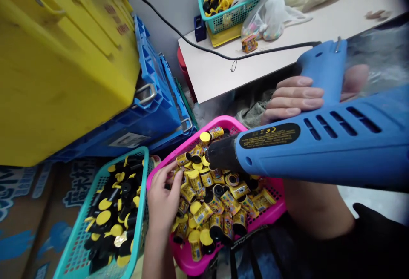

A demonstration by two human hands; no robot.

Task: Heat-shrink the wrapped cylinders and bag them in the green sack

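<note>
My right hand [295, 96] is wrapped round the handle of a blue heat gun [313, 138], whose black nozzle points left over the pink basket [276, 213]. Small yellow-labelled canisters [203, 214] with yellow or black ends fill this basket in a loose heap. Beneath the nozzle, some of the canisters are hidden. At the basket's left side, my left hand [164, 191] reaches over the rim with thumb and fingers apart. Its fingertips lie at the edge of the heap, and I see nothing held between them.
A teal basket [145, 176] of black-and-yellow canisters stands at the left. Blue crates [153, 113] and a yellow bin [64, 66] rise behind it. On the white table [211, 74] are another teal basket [223, 22] and a plastic bag [271, 15]. A black cord [179, 32] runs to the heat gun.
</note>
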